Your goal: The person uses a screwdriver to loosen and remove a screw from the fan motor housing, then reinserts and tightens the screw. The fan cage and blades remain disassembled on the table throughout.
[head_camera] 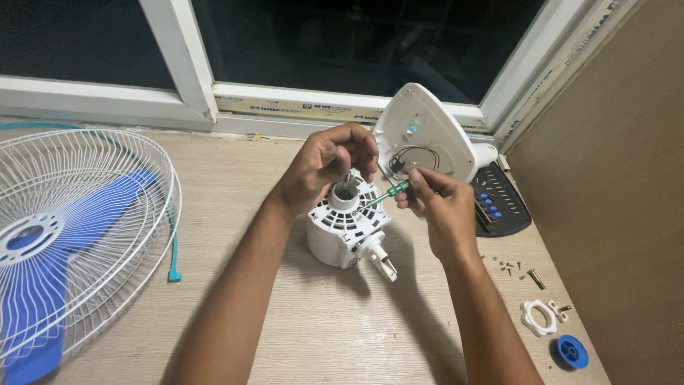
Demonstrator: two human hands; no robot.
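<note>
Here the left hand (333,158) curls over the top of the white fan motor housing (347,228) standing on the wooden table (299,314), fingertips pinched on its upright shaft. The right hand (436,207) grips a green-handled screwdriver (388,194), which slants down-left toward the housing's open collar.

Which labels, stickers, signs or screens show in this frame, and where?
Protective tape strip: along the window frame's lower rail, behind the hands; long, tan with blue print.
Second tape strip: runs up the right window frame; same tan and blue.
Control panel: right of the right hand; black, blue buttons.
No screens.
</note>
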